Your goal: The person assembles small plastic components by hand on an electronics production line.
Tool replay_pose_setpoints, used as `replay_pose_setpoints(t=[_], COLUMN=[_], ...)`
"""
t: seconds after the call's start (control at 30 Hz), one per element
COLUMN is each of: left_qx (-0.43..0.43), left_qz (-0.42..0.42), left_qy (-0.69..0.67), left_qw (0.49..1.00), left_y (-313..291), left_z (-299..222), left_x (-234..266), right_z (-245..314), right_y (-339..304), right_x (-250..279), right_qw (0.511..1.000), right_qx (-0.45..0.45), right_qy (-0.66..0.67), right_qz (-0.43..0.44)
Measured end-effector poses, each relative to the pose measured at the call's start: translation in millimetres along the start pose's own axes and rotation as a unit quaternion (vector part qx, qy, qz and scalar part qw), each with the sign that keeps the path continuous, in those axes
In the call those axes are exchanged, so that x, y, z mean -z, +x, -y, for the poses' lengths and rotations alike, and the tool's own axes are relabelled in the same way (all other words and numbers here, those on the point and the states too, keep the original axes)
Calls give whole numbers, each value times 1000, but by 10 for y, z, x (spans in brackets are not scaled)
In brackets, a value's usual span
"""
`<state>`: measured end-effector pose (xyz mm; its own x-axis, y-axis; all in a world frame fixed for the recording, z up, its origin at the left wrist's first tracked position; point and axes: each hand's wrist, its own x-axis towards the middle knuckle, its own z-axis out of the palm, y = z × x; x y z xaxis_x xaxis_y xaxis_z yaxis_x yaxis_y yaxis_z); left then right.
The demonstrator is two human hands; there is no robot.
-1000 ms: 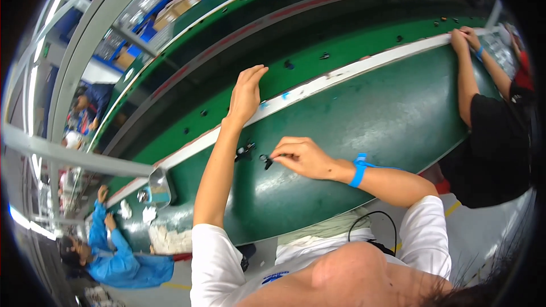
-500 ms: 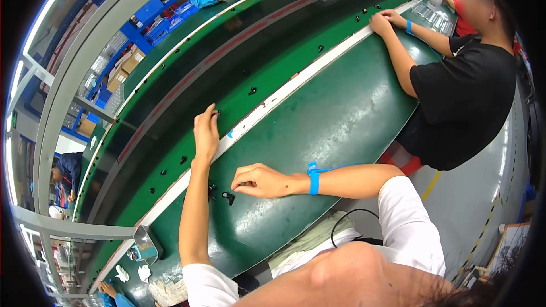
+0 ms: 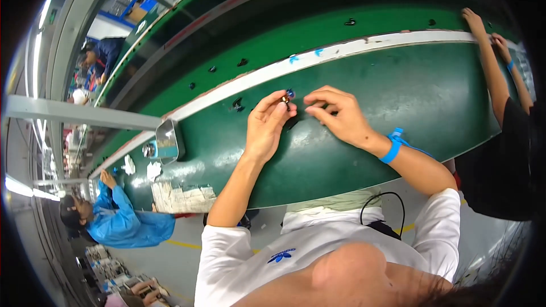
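Between the thumb and fingertips of my left hand (image 3: 266, 131), a small dark part (image 3: 287, 98) with a shiny, bluish tip is pinched above the green table (image 3: 398, 96). Its exact kind is too small to make out. My right hand (image 3: 344, 118) hovers just to the right of it, wearing a blue wrist strap (image 3: 394, 146). Thumb and forefinger there are curved and a little apart, with nothing visible between them. On the tabletop left of my left hand lie small black parts (image 3: 237, 104). Another dark piece (image 3: 293, 123) shows below my left fingertips, partly hidden.
Beyond a white rail (image 3: 227, 92) runs a green belt (image 3: 296, 34) carrying several small black parts (image 3: 243, 62). A metal bin (image 3: 169, 141) stands at left, near crumpled white tissues (image 3: 154, 170) and a worn pale sheet (image 3: 182, 198). Co-workers' arms (image 3: 493, 74) reach in at right.
My left hand has come back from the belt to over the table, now pinching a small dark part. My right hand has lifted beside it. The view has swung left.
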<state>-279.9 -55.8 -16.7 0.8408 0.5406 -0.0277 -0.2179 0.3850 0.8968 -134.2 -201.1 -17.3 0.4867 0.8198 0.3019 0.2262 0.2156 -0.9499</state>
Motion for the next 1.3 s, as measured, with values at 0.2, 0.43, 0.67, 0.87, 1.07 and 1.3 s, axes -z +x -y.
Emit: replay_pose_setpoints(t=[0.2,0.43,0.67,0.87,1.07,1.3], left_qx=[-26,-36,-39,-68,-117,-140], left_qz=[-10,-36,0,19,22,17], left_qy=[4,93,49,77,108,126], left_qw=[1000,994,998,995,987,982], left_y=[-160,-260,-252,-256,-275,-299], left_z=[-18,53,43,69,79,79], left_x=[-16,-93,-143,-111,-107,-123], right_z=[62,85,58,105,145,113], right_y=[-1,-13,-26,-25,-53,-102], right_x=[-53,-71,-1,-17,-65,-95], right_qw=[999,973,972,993,993,989], right_qx=[48,199,185,120,110,-3], right_qy=[-7,-114,-144,-12,-12,148], right_qz=[20,39,22,-12,35,30])
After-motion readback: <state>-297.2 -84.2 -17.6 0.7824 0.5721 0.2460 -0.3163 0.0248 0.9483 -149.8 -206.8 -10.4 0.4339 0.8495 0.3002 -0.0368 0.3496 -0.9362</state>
